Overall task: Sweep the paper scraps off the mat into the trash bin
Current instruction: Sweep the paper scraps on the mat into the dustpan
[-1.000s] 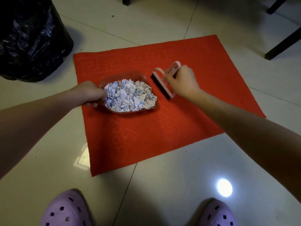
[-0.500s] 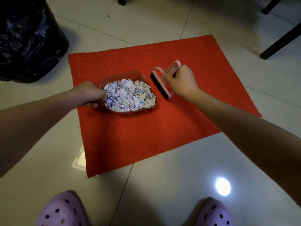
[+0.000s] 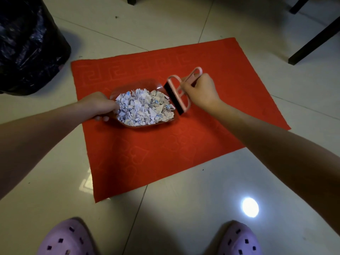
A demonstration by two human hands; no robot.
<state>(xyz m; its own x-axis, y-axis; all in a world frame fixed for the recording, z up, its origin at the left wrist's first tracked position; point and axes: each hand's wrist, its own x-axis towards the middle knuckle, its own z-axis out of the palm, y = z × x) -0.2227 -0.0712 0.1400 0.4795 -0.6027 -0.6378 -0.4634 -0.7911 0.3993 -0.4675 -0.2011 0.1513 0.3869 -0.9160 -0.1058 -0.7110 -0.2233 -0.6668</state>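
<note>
A red mat (image 3: 165, 148) lies on the tiled floor. On it sits a clear pink dustpan (image 3: 136, 85) heaped with white paper scraps (image 3: 145, 107). My left hand (image 3: 99, 105) grips the dustpan's handle at its left end. My right hand (image 3: 200, 92) holds the handle of a pink hand brush (image 3: 177, 92), whose dark bristle edge stands against the dustpan's right lip. The trash bin (image 3: 27, 43), lined with a black bag, stands on the floor beyond the mat's far left corner.
Dark furniture legs (image 3: 316, 39) stand at the far right and another at the top middle (image 3: 131, 0). My two purple clogs (image 3: 68, 238) are at the bottom edge. A bright light reflection (image 3: 250, 207) shows on the tiles.
The brush has moved left, up against the dustpan's open lip. The dustpan stays in my left hand's grip, hardly moved.
</note>
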